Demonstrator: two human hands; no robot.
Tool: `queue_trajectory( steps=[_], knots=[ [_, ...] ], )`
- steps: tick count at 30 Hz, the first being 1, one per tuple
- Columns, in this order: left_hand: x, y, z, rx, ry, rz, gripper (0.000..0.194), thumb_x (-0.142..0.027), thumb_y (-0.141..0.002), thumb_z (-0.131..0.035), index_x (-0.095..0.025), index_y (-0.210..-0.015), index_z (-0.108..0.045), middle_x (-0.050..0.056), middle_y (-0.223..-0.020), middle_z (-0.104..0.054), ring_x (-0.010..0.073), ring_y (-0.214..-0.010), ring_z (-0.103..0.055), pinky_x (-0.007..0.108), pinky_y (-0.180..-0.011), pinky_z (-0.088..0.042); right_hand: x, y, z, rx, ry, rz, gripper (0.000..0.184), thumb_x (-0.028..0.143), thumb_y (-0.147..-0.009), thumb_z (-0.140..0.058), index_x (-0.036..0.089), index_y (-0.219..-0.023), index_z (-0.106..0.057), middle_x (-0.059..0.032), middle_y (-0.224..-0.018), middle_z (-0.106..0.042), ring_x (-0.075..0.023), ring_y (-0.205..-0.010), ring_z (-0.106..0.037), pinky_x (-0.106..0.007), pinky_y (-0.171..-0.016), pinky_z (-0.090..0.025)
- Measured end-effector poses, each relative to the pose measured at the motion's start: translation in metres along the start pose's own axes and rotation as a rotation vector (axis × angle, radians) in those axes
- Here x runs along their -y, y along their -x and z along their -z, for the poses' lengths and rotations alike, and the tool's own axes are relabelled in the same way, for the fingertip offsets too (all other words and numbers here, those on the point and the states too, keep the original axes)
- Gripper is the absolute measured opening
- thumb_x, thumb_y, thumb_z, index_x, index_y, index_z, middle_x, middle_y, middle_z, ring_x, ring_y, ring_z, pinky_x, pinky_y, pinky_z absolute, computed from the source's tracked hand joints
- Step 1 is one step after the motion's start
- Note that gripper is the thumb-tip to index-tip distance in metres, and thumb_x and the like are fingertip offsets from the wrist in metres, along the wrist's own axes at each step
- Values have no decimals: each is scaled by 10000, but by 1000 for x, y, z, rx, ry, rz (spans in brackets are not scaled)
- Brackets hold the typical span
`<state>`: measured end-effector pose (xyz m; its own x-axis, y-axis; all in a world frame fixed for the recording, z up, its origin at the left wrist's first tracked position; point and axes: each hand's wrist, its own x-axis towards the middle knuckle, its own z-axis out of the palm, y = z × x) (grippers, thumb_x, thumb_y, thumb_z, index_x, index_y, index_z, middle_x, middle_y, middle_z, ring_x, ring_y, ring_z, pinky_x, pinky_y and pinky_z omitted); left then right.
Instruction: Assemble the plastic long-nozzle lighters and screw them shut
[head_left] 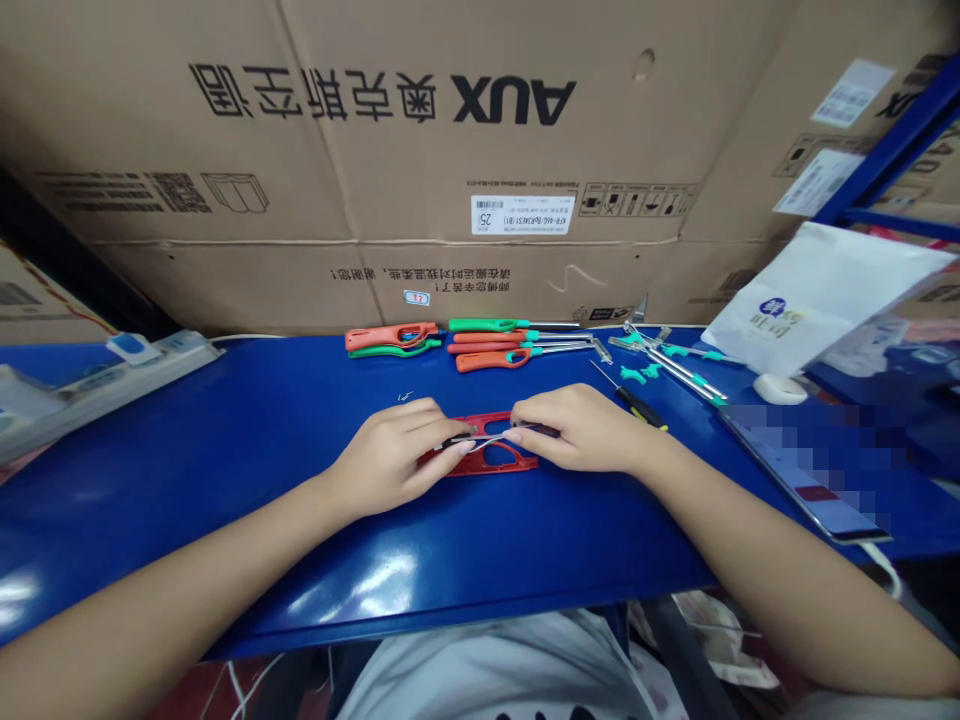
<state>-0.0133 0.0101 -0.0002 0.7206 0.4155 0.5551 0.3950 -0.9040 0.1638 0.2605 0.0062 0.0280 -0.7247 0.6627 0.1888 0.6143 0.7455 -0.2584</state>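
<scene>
Above the blue tabletop, my left hand [405, 448] pinches a small dark part with a thin pale wire [489, 440] between thumb and fingers. My right hand [576, 428] grips the wire's other end, its fingers closed; a dark, slim piece shows under them. Both hands are close together, fingertips almost meeting. Beneath them lie red lighter casing halves [517, 463], partly covered by my fingers, with trigger openings visible. What exactly the dark parts are is hidden by the fingers.
Behind my hands lie several orange and green gas lighters [491, 358]. To the right are metal tubes [686, 374] with teal triggers [634, 375], a black-and-yellow screwdriver [637, 405], a phone [814, 490] and a white bag [810, 300]. A power strip [112, 385] sits left; cardboard [412, 200] stands behind.
</scene>
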Motion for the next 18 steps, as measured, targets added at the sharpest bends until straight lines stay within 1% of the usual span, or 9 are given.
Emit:
queue_trajectory(
  steps=[2, 4, 8, 12, 15, 18],
  knots=[
    [-1, -1, 0, 12, -3, -20, 203, -241, -1002, -579, -139, -1119, -709, 56, -811, -693, 165, -715, -590, 279, -665, -483, 0, 0, 0, 8, 9, -9, 474, 464, -1061, -384, 179, -760, -613, -6, -700, -622, -119, -640, -510, -273, -604, -253],
    [-2, -3, 0, 8, -5, -55, 191, -253, -999, -593, -144, -1108, -706, 54, -822, -703, 157, -706, -595, 268, -660, -483, 0, -1, 1, 17, 28, -23, 489, 454, -1057, -391, 173, -716, -599, -6, -671, -599, -115, -621, -491, -277, -595, -238],
    [-5, -5, 0, -17, -8, -89, 169, -257, -986, -626, -151, -1096, -698, 50, -832, -719, 142, -688, -607, 249, -648, -491, -1, 0, 1, 44, 60, -33, 445, 468, -1016, -473, 172, -712, -607, -9, -673, -607, -114, -623, -487, -277, -582, -218],
    [-5, -5, 0, -42, 6, -103, 185, -253, -981, -633, -155, -1128, -688, 68, -918, -743, 146, -756, -658, 247, -700, -530, -3, 1, 1, 69, 70, -22, 454, 498, -998, -496, 174, -694, -592, -4, -655, -602, -109, -602, -472, -272, -575, -214],
    [-4, -4, 1, -61, 11, -116, 189, -227, -970, -642, -168, -1144, -685, 76, -971, -751, 153, -816, -692, 247, -736, -553, -4, 2, 2, 46, 78, 12, 455, 505, -997, -499, 175, -699, -595, -9, -658, -604, -114, -607, -475, -273, -578, -220],
    [-2, -1, 1, -46, 24, -121, 216, -187, -955, -645, -180, -1168, -678, 80, -1018, -752, 162, -873, -709, 258, -777, -568, -4, 3, 3, -14, 78, 54, 433, 497, -991, -517, 176, -718, -615, -14, -670, -607, -124, -626, -493, -276, -591, -240]
  ],
)
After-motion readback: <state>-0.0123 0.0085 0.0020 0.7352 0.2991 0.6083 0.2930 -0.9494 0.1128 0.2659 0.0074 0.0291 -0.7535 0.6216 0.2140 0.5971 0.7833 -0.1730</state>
